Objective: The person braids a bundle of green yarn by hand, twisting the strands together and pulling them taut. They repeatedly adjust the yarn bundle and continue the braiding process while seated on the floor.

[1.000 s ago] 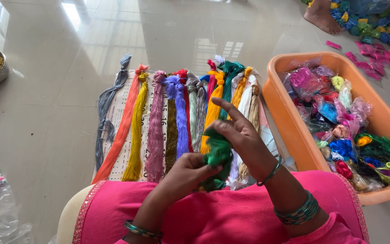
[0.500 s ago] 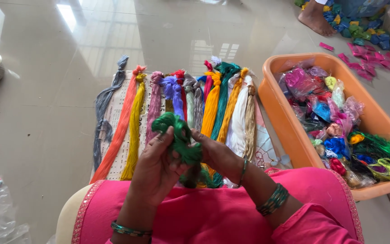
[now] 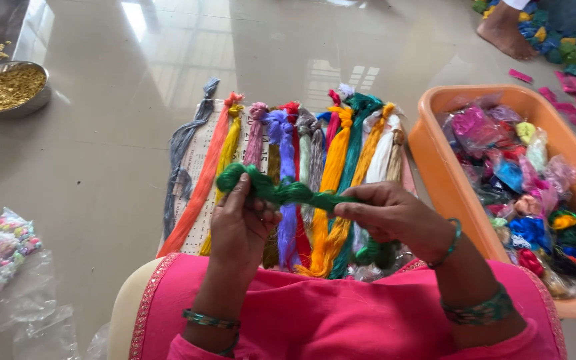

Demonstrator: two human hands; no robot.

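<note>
— Since half a second ago we've pulled the green thread skein out from a bunched clump into a twisted rope, stretched level between both hands.

— Right. Our left hand is closed around its looped end, thumb up along the loop; our right hand pinches the other end, and a green tail hangs below it — possibly the same skein, though the fingers hide the join.

— And where does it sit?

— Above our pink-clad lap, over the row of coloured skeins laid side by side on the floor. To our right stands an orange tub of bagged threads; far left, a steel bowl of golden bits.
</note>
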